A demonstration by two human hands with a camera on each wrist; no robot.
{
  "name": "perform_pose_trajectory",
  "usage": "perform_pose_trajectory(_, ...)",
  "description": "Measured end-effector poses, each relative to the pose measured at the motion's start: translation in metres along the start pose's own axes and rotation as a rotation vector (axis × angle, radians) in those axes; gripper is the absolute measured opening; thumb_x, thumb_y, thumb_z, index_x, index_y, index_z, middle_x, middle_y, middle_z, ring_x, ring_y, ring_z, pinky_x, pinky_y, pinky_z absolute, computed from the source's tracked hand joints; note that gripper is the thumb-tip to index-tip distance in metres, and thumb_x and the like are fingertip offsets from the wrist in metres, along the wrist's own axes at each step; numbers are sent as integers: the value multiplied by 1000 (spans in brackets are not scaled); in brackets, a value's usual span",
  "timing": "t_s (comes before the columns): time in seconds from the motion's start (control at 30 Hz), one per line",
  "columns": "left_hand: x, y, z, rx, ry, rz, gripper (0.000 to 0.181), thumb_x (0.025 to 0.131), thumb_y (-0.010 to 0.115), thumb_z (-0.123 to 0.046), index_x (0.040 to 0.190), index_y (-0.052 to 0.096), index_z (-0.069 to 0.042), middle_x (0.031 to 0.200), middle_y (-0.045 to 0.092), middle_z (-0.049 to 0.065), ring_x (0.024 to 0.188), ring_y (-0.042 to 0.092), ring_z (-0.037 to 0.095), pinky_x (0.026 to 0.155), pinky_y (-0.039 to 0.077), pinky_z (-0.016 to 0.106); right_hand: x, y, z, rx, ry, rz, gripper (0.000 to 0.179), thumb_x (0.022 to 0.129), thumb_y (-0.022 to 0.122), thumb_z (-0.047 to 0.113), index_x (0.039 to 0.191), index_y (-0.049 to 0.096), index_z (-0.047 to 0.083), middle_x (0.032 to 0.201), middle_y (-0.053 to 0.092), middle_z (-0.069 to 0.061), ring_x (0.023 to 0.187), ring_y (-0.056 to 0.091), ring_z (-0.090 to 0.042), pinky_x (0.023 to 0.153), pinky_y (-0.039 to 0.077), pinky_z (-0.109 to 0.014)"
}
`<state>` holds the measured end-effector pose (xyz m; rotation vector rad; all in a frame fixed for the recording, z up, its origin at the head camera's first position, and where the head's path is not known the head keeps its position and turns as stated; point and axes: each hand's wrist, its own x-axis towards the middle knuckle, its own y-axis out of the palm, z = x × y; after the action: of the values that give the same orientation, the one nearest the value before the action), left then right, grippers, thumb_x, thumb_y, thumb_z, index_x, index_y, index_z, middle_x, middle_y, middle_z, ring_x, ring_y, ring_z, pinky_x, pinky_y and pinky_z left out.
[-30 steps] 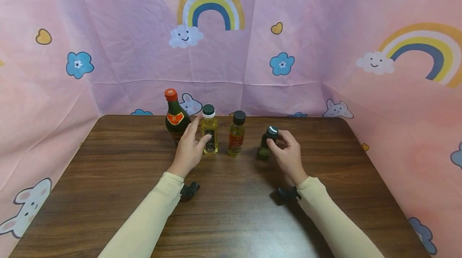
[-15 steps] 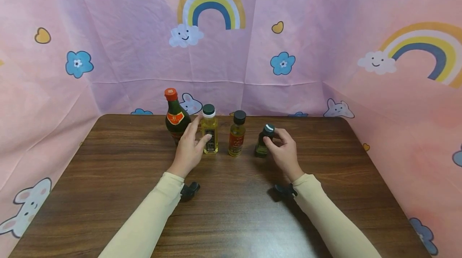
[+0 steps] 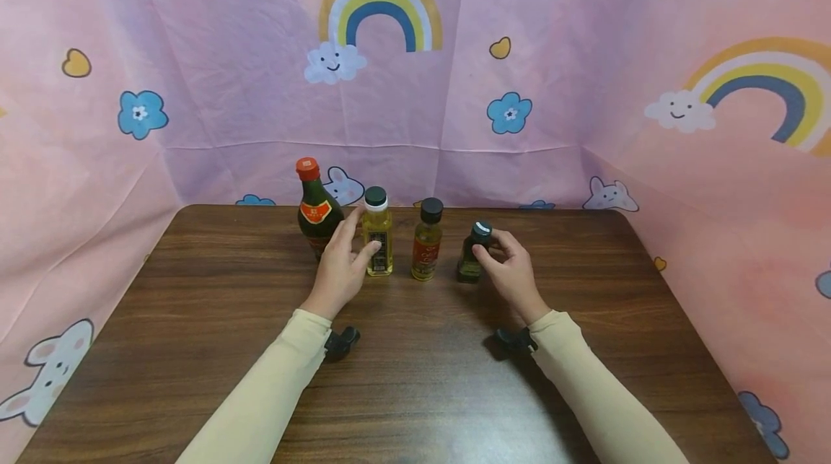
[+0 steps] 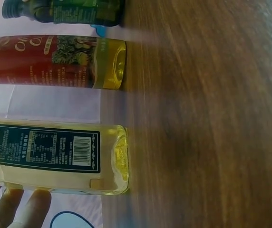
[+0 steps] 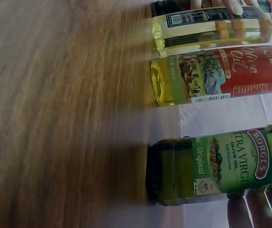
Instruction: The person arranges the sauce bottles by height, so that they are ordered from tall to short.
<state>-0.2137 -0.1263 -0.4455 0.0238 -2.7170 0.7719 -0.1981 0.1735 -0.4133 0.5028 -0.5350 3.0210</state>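
Note:
My left hand [image 3: 339,265] holds a clear square bottle of yellow oil [image 3: 379,244], thumb across its dark label and fingers along its left side. In the left wrist view that oil bottle [image 4: 112,156] has its base on the table. Over on the right, my right hand [image 3: 513,273] grips a small green olive oil bottle [image 3: 472,258] near its neck. Its "Borges" label shows on the olive oil bottle [image 5: 217,166] in the right wrist view, with fingertips along one side. Between the two stands a red-labelled olive oil bottle [image 3: 425,255], touched by neither hand.
A dark, red-capped sauce bottle [image 3: 316,211] stands behind my left hand, partly hidden by it. All the bottles stand in a rough row toward the back of the brown wooden table [image 3: 415,377]. A patterned pink cloth [image 3: 415,110] hangs behind and at the sides.
My right hand has shifted slightly left with the green olive oil bottle, bringing it nearer the red-labelled one. The left hand and the other bottles have stayed put.

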Motion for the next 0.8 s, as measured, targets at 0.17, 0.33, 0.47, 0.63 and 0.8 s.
perform_pose_trajectory(0.17,1,0,3,-8,-4,-10,72,104,64,-26,165,26,-27,154,44,11,133,55,37,100,53,57,2,-1,0,9,24,39,33,99,70,6,129,65,-8,124,64,-26,118,63,-41,101,54,-45)
perform_pose_trajectory(0.33,0,0,5,5,11,-16,71,105,64,-27,165,26,-25,152,45,13,130,56,40,98,54,57,4,-2,-1,21,43,77,36,100,68,6,133,62,-9,127,64,-28,122,62,-42,105,51,-52)
perform_pose_trajectory(0.47,-2,1,6,21,21,-14,71,106,62,-29,165,23,-22,152,42,15,131,55,40,97,54,57,7,-1,-22,29,56,95,41,101,68,8,138,58,-6,133,62,-28,124,61,-44,107,50,-53)
perform_pose_trajectory(0.63,-3,-1,7,3,16,-9,79,105,63,-28,166,13,-32,157,34,14,141,44,38,98,54,57,5,-1,-32,31,53,79,47,99,70,9,142,54,-2,138,60,-25,126,60,-42,107,49,-54)
perform_pose_trajectory(0.8,-10,-4,8,-20,-18,4,82,103,66,-28,166,13,-28,161,31,15,143,44,37,99,55,53,-5,-8,-6,27,51,75,45,98,67,0,139,51,-12,135,57,-32,126,57,-48,107,47,-59)
